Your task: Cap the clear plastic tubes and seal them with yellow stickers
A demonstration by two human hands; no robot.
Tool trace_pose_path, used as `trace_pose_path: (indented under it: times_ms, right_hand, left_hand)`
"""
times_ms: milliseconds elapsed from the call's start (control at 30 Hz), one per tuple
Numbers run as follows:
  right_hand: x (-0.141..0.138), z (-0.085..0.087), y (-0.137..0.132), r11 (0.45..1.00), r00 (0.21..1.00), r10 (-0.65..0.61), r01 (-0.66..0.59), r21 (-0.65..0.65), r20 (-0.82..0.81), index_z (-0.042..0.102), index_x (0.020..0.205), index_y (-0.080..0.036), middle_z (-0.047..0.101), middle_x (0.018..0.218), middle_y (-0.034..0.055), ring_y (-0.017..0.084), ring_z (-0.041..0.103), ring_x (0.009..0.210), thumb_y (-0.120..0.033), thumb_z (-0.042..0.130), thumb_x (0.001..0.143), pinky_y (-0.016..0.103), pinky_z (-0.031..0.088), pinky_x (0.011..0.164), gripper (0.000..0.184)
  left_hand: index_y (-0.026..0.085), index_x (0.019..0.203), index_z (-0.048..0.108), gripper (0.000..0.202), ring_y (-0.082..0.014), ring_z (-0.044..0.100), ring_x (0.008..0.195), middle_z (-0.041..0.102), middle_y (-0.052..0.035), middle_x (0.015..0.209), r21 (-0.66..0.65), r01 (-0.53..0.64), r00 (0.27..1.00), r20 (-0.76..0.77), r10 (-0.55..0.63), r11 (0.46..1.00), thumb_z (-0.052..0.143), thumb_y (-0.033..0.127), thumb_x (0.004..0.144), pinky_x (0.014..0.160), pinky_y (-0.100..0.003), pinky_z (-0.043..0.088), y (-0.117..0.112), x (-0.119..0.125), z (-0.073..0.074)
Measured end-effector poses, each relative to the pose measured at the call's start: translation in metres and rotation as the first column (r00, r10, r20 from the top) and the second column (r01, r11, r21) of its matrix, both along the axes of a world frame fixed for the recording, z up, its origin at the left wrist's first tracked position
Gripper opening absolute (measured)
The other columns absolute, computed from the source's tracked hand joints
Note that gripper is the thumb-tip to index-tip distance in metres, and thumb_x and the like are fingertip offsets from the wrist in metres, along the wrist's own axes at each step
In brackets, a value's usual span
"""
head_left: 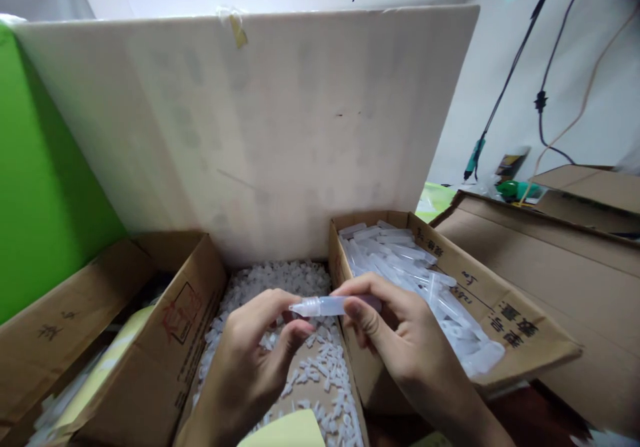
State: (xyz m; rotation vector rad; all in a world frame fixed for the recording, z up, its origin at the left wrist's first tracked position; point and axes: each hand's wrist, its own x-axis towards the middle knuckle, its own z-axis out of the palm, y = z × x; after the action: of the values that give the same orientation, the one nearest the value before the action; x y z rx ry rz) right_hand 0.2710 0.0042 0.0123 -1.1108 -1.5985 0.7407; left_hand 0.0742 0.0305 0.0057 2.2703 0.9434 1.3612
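Observation:
A translucent plastic tube [331,306] with a pointed, ribbed nozzle tip [303,307] lies level between my hands in the head view, tip to the left. Its right end is pinched between thumb and fingers of my right hand [395,327]. At the nozzle is my left hand [255,340], index finger curled close behind the tip and thumb apart below it. Whether that index finger touches the tip is unclear. Beneath the hands spread many small white plastic tips [320,367]. Similar tubes [400,250] fill a cardboard box [520,327] at the right.
At the left stands another cardboard box [200,300] with a yellow pad-like item [115,354] inside. A white board [280,134] rises behind, beside a green panel [45,180]. Yellow paper [285,432] shows at the bottom edge. Cables [515,60] hang at the right.

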Motion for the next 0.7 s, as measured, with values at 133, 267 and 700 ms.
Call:
trace_pose_path:
  times_ms: [133,267,700]
  right_hand:
    - [0.000,0.000,0.000,0.996,0.999,-0.012,0.009,0.084,0.039,0.071,0.098,-0.025,0.069,0.087,-0.0001,0.012,0.062,0.071,-0.029,0.065,0.095,0.023,0.046,0.063,0.008]
    - [-0.003,0.001,-0.003,0.993,0.995,-0.086,0.081,0.081,0.055,0.073,0.096,-0.023,0.068,0.077,0.0004,0.013,0.061,0.064,-0.029,0.067,0.094,0.025,0.045,0.058,0.009]
    - [-0.002,0.004,-0.002,0.974,0.964,-0.048,-0.012,-0.225,-0.260,0.057,0.067,-0.019,0.050,0.050,-0.0058,0.006,0.041,0.033,-0.046,0.074,0.088,0.020,0.029,0.031,0.038]
  left_hand:
    - [0.017,0.058,0.057,0.062,-0.0096,0.054,0.048,0.058,0.0002,0.053,-0.194,0.004,1.000,0.017,-0.001,0.981,0.033,0.045,0.108,0.047,-0.020,0.038,-0.004,0.004,0.002]
    - [0.016,0.071,0.062,0.037,-0.0100,0.057,0.058,0.063,0.0012,0.064,-0.135,-0.058,0.998,-0.033,0.054,0.989,0.051,0.032,0.103,0.056,-0.020,0.041,-0.007,0.009,0.004]
    - [0.018,0.106,0.057,0.011,-0.0170,0.062,0.084,0.066,-0.0042,0.093,0.428,-0.038,0.978,-0.168,0.121,0.903,0.063,0.021,0.097,0.081,-0.030,0.050,0.008,0.013,-0.016]
